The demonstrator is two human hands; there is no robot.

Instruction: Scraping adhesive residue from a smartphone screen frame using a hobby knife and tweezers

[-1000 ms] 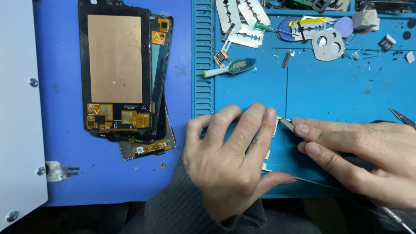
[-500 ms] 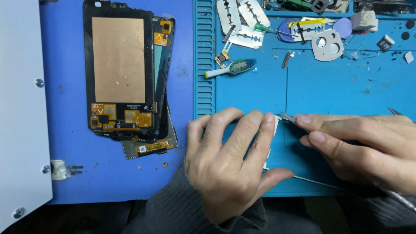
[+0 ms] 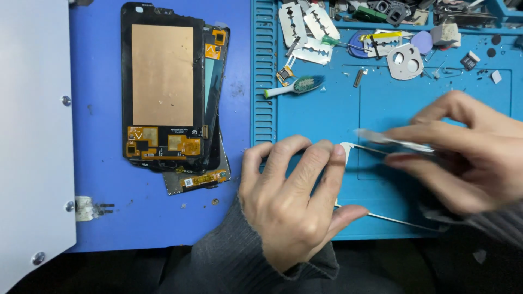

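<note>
My left hand (image 3: pixel 294 196) lies flat with spread fingers on a thin flat part with a white edge (image 3: pixel 346 151), pressing it onto the blue work mat (image 3: pixel 381 103). Most of that part is hidden under my hands; its thin lower edge (image 3: pixel 397 219) shows to the right. My right hand (image 3: pixel 463 158) hovers right of it, blurred, pinching a thin pale blade-like tool (image 3: pixel 381 139) between thumb and fingers. The tool's tip points left toward the part's white corner, a little apart from it.
A stack of phone screen assemblies (image 3: pixel 163 92) with copper backs lies on the darker blue surface at left. Razor blades (image 3: pixel 305 27), a toothbrush head (image 3: pixel 297 87), a white camera bezel (image 3: pixel 406 61) and small parts crowd the mat's far edge. A white panel (image 3: pixel 32 125) borders the left.
My right hand has lifted and drawn back to the right with the tool, away from the part's corner where its tip rested. My left hand has stayed pressed down.
</note>
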